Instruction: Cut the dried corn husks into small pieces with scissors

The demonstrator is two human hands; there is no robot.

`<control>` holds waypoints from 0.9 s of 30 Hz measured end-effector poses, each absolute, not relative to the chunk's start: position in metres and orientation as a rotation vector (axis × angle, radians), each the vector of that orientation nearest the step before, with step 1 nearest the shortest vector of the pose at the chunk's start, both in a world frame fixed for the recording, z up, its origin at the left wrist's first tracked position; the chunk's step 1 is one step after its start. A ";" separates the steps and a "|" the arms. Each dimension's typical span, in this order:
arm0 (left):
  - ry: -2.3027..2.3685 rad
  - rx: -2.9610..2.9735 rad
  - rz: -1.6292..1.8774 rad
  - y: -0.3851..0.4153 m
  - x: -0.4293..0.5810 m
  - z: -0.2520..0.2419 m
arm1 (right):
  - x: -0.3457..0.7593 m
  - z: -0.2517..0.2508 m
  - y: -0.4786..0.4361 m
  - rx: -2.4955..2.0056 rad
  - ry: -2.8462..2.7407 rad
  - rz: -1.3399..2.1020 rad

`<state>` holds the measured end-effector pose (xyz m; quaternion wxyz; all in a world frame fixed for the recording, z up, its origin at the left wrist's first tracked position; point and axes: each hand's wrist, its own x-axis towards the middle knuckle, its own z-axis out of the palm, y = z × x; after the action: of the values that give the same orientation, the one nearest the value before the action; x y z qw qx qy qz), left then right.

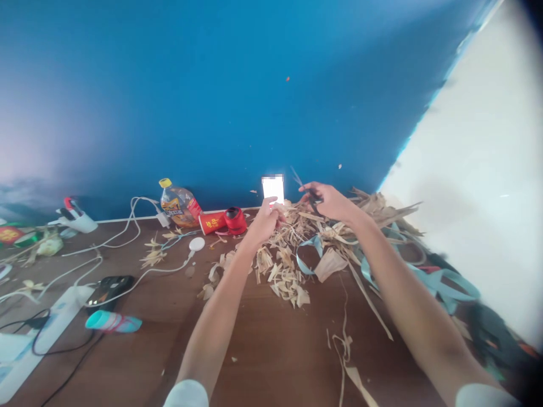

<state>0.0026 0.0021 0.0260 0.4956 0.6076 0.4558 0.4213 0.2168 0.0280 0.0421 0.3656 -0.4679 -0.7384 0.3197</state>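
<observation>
Both my arms reach out over a brown table toward the blue wall. My right hand (326,201) is closed round dark scissors (302,185), whose blades point up and left. My left hand (266,219) pinches a small pale piece of dried husk close to the blades. Under both hands lies a heap of dried husk strips (292,265). A bright phone screen (272,188) stands against the wall just behind my left hand.
Light blue ribbon (428,277) loops through the husks at right. A tipped red cup (212,221), red tape roll (236,220) and drink bottle (178,204) lie by the wall. White cables, a round charger (197,243), a dark phone (109,288) and a teal tube (112,321) are at left.
</observation>
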 end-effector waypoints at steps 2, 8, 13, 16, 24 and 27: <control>1.080 1.422 1.057 0.003 0.003 0.026 | 0.217 0.042 0.027 -1.210 -2.040 0.797; 1.060 1.236 1.164 0.002 0.004 0.034 | 0.212 0.049 0.018 -1.179 -2.265 0.669; 0.854 1.024 1.316 0.003 0.007 0.040 | 0.199 0.051 0.013 -1.149 -2.247 0.466; 0.796 1.015 1.381 0.005 0.008 0.038 | 0.190 0.047 0.013 -1.095 -2.237 0.398; 0.788 1.150 1.369 0.003 0.010 0.034 | 0.184 0.038 0.017 -1.125 -2.248 0.262; 0.749 1.040 1.341 0.002 0.012 0.035 | 0.180 0.037 0.016 -1.142 -2.227 0.234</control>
<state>0.0122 0.0018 0.0350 0.6001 0.4485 0.3230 0.5783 0.1799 0.0157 0.0373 0.3088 -0.4321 -0.8427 0.0887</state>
